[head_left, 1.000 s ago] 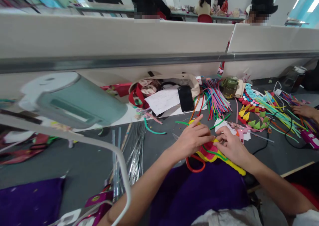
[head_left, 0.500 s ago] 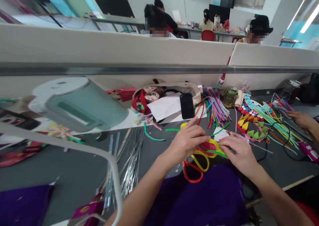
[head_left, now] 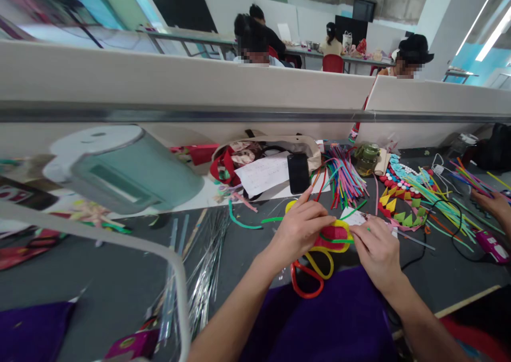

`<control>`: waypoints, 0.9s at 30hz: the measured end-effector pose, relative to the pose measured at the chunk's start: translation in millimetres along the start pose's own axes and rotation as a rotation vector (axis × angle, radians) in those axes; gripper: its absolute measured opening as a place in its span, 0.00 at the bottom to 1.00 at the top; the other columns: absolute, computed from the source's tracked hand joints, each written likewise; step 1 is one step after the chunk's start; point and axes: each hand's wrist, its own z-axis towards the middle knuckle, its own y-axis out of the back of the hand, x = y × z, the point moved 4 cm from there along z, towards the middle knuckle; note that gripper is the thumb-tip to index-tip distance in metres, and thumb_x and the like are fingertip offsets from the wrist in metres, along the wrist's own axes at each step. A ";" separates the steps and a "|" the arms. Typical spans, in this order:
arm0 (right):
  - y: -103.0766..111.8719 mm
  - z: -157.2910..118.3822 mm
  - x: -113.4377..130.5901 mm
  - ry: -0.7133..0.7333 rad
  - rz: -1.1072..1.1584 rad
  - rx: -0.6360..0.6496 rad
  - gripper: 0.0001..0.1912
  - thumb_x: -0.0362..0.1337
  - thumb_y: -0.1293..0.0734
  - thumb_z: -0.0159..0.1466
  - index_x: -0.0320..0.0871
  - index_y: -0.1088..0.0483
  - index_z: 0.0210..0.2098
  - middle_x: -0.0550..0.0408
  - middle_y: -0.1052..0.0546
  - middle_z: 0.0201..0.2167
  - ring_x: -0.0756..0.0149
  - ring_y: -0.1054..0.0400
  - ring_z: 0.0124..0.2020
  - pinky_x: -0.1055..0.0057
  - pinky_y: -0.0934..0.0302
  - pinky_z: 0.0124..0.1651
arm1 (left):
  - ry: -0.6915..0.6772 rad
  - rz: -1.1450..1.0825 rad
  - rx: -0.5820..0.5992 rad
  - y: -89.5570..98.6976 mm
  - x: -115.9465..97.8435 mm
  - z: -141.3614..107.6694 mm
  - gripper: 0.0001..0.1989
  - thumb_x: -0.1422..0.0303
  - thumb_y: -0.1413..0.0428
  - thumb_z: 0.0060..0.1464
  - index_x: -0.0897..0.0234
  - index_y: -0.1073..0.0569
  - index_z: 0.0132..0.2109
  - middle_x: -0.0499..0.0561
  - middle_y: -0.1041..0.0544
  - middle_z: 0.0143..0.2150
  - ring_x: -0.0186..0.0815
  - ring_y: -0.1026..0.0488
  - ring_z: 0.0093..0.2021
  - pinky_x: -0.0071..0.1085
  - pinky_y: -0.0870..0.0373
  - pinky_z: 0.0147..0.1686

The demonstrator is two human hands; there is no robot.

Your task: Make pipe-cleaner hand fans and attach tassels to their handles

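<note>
Both hands are over the table's front edge, on a flat pink piece edged in yellow (head_left: 342,245) that looks made of fuzzy craft stems. My left hand (head_left: 301,224) pinches its left side, the index finger raised. A green pipe cleaner (head_left: 330,240) crosses the piece toward my right hand (head_left: 377,247), whose thumb and fingers are closed on its end. Just below the hands show a yellow loop (head_left: 331,266) and a red loop (head_left: 306,295); whether they join the piece is hidden. Purple cloth (head_left: 331,319) lies beneath.
Silvery strips (head_left: 207,266) lie left, near a teal lamp-like device (head_left: 131,175) and pale curved tube (head_left: 179,282). Behind are a phone (head_left: 298,173), bag (head_left: 311,144), pipe-cleaner bundle (head_left: 346,173) and green jar (head_left: 366,158). Another person's hand (head_left: 495,205) is right; a partition (head_left: 179,80) runs behind.
My right hand has moved slightly left, nearer my left hand, with the green pipe cleaner. Far right, the other person's hand has shifted, with colourful stems now showing beside it.
</note>
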 end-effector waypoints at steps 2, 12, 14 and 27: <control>-2.7 -1.4 -0.4 -0.012 0.029 -0.019 0.10 0.28 0.37 0.67 0.43 0.24 0.38 0.52 0.26 0.27 0.63 0.31 0.34 0.65 0.34 0.42 | 0.011 -0.004 -0.004 0.2 0.1 0.1 0.14 0.79 0.51 0.58 0.62 0.23 0.42 0.48 0.24 0.33 0.31 0.26 0.34 0.56 0.47 0.64; 2.9 -8.9 -4.7 0.041 0.007 -0.027 0.11 0.25 0.37 0.65 0.42 0.25 0.42 0.50 0.22 0.32 0.60 0.28 0.39 0.60 0.33 0.49 | 0.087 -0.069 -0.022 3.6 3.9 -3.1 0.12 0.75 0.50 0.60 0.61 0.22 0.40 0.48 0.23 0.33 0.31 0.26 0.34 0.57 0.47 0.64; 6.2 -7.5 -1.4 0.069 -0.029 -0.035 0.13 0.24 0.37 0.65 0.43 0.25 0.44 0.50 0.22 0.33 0.60 0.28 0.40 0.58 0.34 0.51 | 0.084 -0.082 -0.030 4.8 2.7 -2.5 0.12 0.75 0.50 0.60 0.61 0.22 0.40 0.48 0.23 0.33 0.31 0.26 0.34 0.56 0.46 0.64; 15.6 -5.5 4.3 0.129 -0.064 -0.014 0.13 0.26 0.37 0.66 0.44 0.26 0.46 0.49 0.24 0.32 0.60 0.29 0.38 0.62 0.32 0.44 | 0.109 -0.079 -0.001 9.1 -5.0 0.4 0.13 0.76 0.51 0.59 0.61 0.22 0.40 0.48 0.24 0.32 0.31 0.27 0.33 0.54 0.47 0.64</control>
